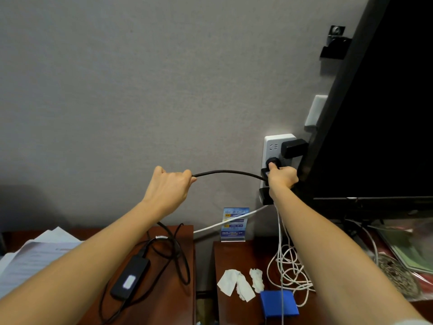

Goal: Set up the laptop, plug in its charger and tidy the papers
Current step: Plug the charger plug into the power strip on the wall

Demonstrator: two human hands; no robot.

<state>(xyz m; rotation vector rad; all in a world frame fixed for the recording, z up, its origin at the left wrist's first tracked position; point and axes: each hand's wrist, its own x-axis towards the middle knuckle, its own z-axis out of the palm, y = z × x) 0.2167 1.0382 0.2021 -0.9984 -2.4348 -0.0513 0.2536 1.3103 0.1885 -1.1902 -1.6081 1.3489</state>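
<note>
The right hand (282, 177) pinches the black plug (273, 163) against the white power strip (275, 148) mounted upright on the wall, beside the dark screen (375, 113). The left hand (169, 186) is curled round the cable (229, 171), which arcs roughly level between the two hands, its long axis running left to right. The rest of the cable drops to the left desk (182, 301), where it loops near the back edge beside the charger brick (131, 276); the brick lies flat with its long axis slanting from front-left to back-right. Papers (35, 252) are stacked at that desk's left edge.
</note>
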